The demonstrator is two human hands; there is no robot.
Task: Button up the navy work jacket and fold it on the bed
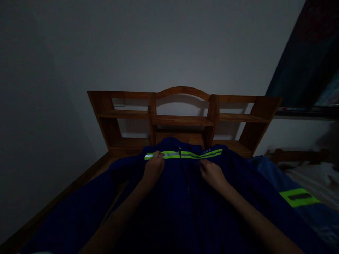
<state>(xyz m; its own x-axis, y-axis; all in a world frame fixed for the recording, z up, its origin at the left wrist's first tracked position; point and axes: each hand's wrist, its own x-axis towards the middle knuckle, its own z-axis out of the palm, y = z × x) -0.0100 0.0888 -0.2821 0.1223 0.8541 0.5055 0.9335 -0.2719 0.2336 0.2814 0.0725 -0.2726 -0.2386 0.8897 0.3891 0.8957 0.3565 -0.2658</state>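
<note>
Blue jacket (169, 183): limp cloth, best taken at the shoulders

A pale wall (174, 46) fills the upper view, and against it stands a wooden headboard with shelves (182, 121). The jacket lies spread out in front of this, collar toward the shelves and sleeves out to both sides; what bears it is mostly hidden. Beyond the right-hand sleeve is some lighter blue cloth (272, 173) with a yellow-green patch.

The jacket looks like sturdy workwear: soft overall, fairly light for its size, and not fragile. It should fold and slump readily and is unlikely to slip from bare fingers. Held at one point only, it would probably sag and drag its sleeves, so a hold on each shoulder seam, or either side of the collar, seems surest.

The left hand (155, 164) is curled at the reflective band (171, 154), fingertips against it. The right hand (212, 173) is loosely curled just below the other half of the band. Whether either one pinches cloth, I cannot tell in this dim light. The band may be a little stiffer and smoother than the cloth around it.

Down the middle runs the front closure (184, 173), probably a zip and likely the stiffest line. Small pale lettering (205, 152) sits above the band, too dim to read.
</note>
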